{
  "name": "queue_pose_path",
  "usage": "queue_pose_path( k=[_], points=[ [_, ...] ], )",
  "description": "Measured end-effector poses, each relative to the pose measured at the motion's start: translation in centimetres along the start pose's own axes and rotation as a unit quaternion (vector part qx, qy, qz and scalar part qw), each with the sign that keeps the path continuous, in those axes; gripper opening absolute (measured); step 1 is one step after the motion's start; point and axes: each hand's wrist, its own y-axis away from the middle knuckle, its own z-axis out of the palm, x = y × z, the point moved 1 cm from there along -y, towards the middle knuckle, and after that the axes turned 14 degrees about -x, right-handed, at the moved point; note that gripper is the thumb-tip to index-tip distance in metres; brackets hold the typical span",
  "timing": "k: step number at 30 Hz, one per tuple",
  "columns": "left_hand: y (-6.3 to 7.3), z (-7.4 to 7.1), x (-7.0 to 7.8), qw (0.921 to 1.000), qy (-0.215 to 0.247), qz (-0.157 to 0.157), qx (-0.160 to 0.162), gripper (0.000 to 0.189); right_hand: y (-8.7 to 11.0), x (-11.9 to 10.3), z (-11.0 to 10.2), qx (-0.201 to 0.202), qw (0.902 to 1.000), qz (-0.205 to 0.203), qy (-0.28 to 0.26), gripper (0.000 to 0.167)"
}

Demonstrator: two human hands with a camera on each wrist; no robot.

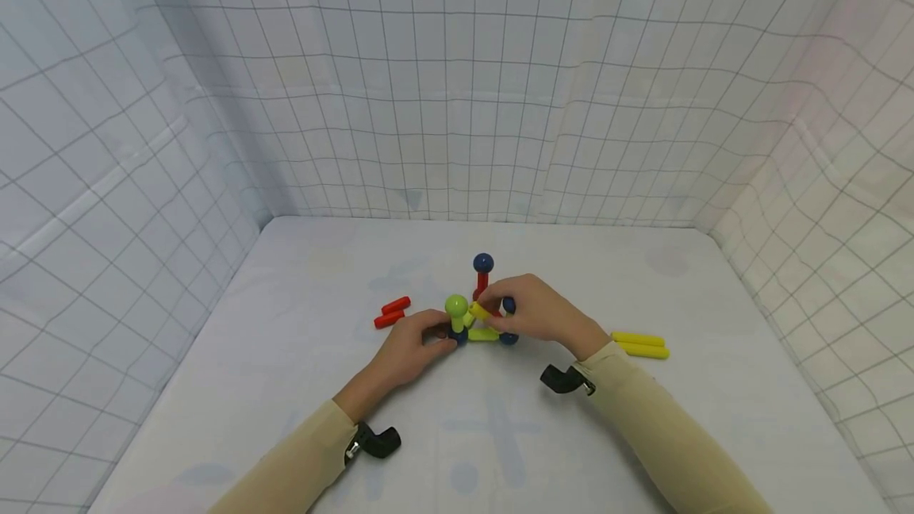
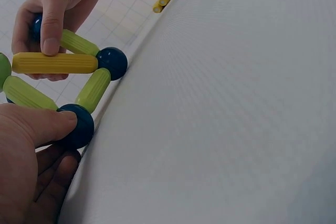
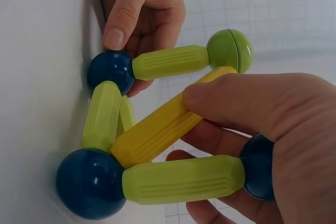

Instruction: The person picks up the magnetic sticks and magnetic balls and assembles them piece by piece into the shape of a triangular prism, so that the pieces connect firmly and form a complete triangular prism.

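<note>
A frame of ball joints and ribbed rods stands between the hands. My left hand (image 1: 410,346) grips a dark blue ball (image 3: 111,72) at its lower left corner, thumb on top. From that ball a light green rod (image 3: 170,62) rises to a green ball (image 3: 231,50). My right hand (image 1: 535,312) pinches a yellow rod (image 3: 157,121) between thumb and fingers. This rod slants from the lower right blue ball (image 3: 90,183) up to the green ball, its ends right at both. Behind, a red rod (image 1: 482,282) carries another blue ball (image 1: 483,262).
Two short red rods (image 1: 390,319) lie on the white table left of the frame. Two yellow rods (image 1: 639,339) lie side by side to the right, near my right sleeve. Gridded cloth walls (image 1: 457,86) enclose the back and sides.
</note>
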Motion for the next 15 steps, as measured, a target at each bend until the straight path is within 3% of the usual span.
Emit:
queue_pose_path(
  k=[8,15],
  points=[
    [0.0,0.09,-0.02,1.0,-0.004,-0.001,-0.001,0.035,0.11,-0.29,0.22,-0.004,0.9986,0.02,0.048,0.024],
    [0.03,0.13,-0.06,0.9999,-0.007,-0.012,-0.002,0.035,0.33,-0.44,0.47,0.007,0.9984,-0.001,0.056,0.021]
  ],
)
